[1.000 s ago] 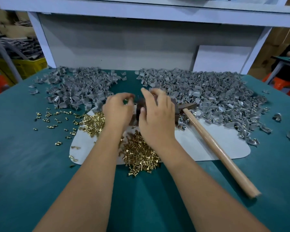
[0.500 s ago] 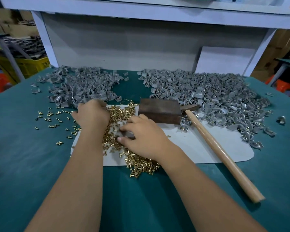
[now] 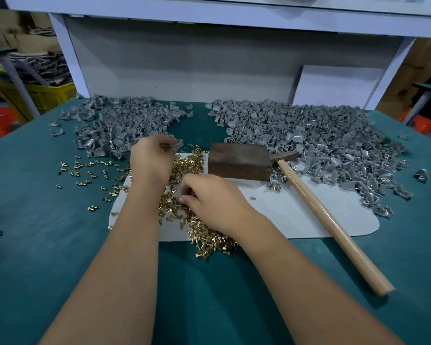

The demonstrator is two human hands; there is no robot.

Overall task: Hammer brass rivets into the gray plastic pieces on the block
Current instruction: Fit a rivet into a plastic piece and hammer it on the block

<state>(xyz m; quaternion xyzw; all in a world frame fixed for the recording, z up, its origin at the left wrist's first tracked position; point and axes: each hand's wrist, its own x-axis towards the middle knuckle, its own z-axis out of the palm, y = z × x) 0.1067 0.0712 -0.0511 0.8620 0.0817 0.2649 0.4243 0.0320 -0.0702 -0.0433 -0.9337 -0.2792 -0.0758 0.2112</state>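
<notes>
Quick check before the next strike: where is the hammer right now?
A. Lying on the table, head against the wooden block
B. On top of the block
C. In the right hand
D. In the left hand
A. The hammer lies untouched on the table, its head beside the wooden block; the right hand is down in the brass rivets, and the left hand pinches a gray plastic piece.

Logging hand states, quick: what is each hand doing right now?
Left hand: pinches a gray plastic piece.
Right hand: fingers curled into the brass rivets; grip cannot be told.
</notes>
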